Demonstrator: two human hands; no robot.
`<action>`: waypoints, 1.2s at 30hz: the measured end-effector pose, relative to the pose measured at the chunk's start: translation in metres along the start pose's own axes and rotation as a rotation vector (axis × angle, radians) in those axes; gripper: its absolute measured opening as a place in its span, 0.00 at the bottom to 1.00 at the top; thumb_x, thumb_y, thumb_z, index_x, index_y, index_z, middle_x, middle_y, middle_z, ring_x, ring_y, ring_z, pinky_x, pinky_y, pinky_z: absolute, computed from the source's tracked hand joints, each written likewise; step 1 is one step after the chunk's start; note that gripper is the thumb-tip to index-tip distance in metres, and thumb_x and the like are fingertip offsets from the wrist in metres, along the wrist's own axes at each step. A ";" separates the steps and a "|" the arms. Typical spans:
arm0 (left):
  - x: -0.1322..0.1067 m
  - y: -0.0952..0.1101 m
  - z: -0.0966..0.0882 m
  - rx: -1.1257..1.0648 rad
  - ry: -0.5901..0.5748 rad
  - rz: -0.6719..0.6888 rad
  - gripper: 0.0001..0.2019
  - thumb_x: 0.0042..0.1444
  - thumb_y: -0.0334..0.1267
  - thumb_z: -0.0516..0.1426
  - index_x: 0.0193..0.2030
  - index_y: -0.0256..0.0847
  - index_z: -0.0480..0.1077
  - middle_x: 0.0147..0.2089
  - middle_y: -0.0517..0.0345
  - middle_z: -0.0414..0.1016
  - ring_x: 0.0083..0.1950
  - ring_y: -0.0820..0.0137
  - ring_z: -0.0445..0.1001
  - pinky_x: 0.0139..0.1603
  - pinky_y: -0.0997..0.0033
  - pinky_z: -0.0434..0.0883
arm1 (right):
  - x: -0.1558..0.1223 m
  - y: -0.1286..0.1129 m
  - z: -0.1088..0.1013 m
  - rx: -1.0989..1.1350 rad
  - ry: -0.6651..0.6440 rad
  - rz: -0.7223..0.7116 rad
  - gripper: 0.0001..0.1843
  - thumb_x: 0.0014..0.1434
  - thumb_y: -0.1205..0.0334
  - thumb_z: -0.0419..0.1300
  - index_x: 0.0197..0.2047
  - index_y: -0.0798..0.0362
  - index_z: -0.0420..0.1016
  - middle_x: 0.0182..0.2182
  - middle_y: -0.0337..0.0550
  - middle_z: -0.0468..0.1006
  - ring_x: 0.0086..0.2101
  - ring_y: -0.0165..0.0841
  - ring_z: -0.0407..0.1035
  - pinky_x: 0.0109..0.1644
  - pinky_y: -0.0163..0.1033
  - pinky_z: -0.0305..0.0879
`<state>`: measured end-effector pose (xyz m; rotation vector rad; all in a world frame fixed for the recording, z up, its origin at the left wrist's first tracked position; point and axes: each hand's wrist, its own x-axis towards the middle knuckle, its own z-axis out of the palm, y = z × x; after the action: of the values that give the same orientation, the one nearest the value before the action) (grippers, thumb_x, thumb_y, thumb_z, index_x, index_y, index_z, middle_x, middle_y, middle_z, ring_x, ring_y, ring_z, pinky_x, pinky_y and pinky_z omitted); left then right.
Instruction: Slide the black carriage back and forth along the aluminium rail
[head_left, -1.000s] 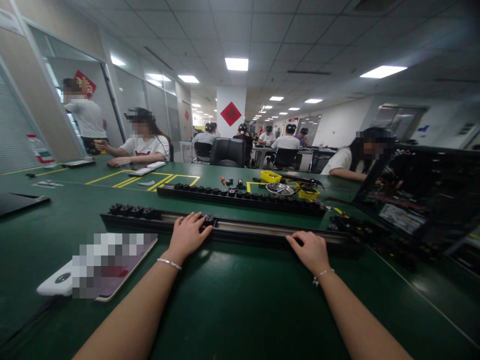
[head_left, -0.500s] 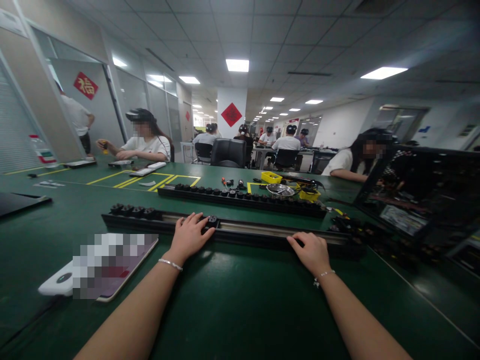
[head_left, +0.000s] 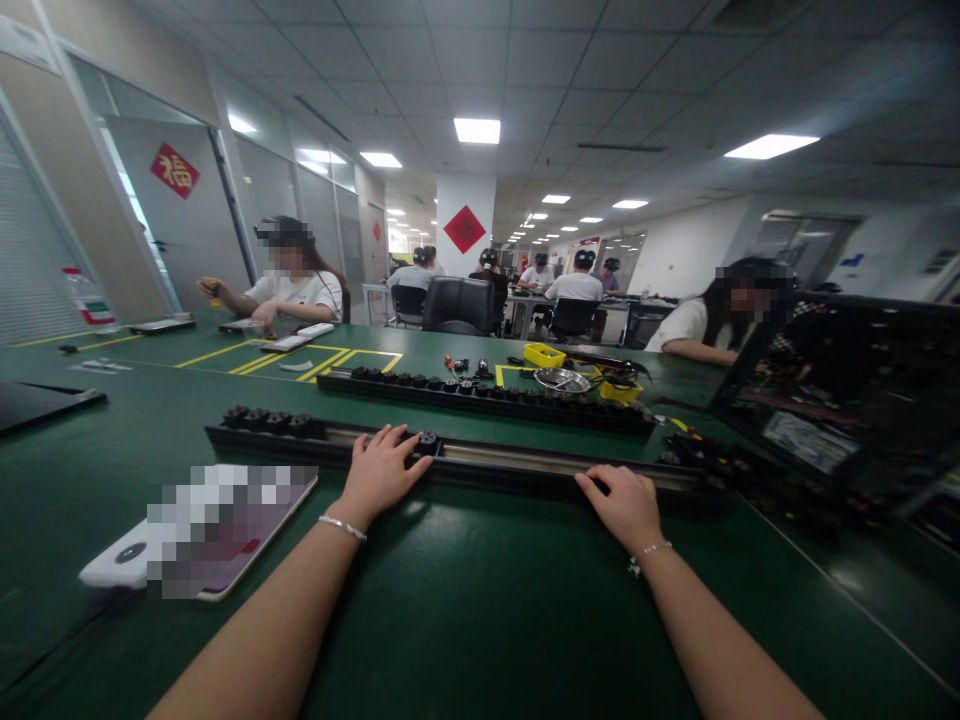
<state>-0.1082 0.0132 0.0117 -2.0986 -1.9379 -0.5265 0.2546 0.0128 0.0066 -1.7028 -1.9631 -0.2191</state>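
Note:
A long black rail (head_left: 517, 464) lies across the green table (head_left: 480, 600) in front of me. My left hand (head_left: 381, 472) rests on it with fingers spread flat, the fingertips touching a small black round part (head_left: 427, 440) on the rail. Several more black round parts (head_left: 266, 420) sit at the rail's left end. My right hand (head_left: 622, 504) lies flat and open on the rail's near edge further right, holding nothing.
A second black rail (head_left: 487, 392) full of round parts lies behind. A phone (head_left: 202, 528) lies at my left. A yellow bin (head_left: 541, 353), a metal bowl (head_left: 560, 379) and a black frame (head_left: 840, 390) stand at the right. Other people sit around the tables.
My hands have stayed on the rail almost without moving. The standing person at the far left has walked out of view.

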 end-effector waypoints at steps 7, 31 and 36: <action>0.000 0.002 -0.001 -0.003 0.005 0.015 0.27 0.56 0.58 0.44 0.55 0.49 0.67 0.62 0.50 0.63 0.64 0.53 0.56 0.59 0.44 0.52 | 0.000 -0.001 -0.001 0.007 -0.015 0.009 0.21 0.58 0.44 0.48 0.30 0.48 0.75 0.33 0.39 0.78 0.37 0.36 0.67 0.41 0.43 0.52; -0.001 0.002 0.004 -0.170 0.114 0.106 0.16 0.55 0.49 0.51 0.45 0.44 0.69 0.53 0.51 0.72 0.58 0.60 0.66 0.63 0.45 0.50 | 0.001 0.000 0.001 -0.009 -0.010 -0.004 0.21 0.59 0.45 0.47 0.31 0.47 0.75 0.33 0.39 0.78 0.37 0.36 0.67 0.41 0.43 0.53; -0.001 0.002 0.002 -0.204 0.087 0.092 0.16 0.55 0.49 0.51 0.46 0.44 0.69 0.49 0.53 0.75 0.53 0.62 0.70 0.62 0.48 0.51 | 0.001 0.001 0.002 -0.011 -0.001 -0.003 0.22 0.58 0.44 0.47 0.31 0.47 0.76 0.33 0.39 0.78 0.37 0.35 0.68 0.41 0.42 0.53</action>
<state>-0.1055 0.0132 0.0093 -2.2322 -1.7979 -0.8128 0.2550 0.0147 0.0052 -1.7071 -1.9692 -0.2303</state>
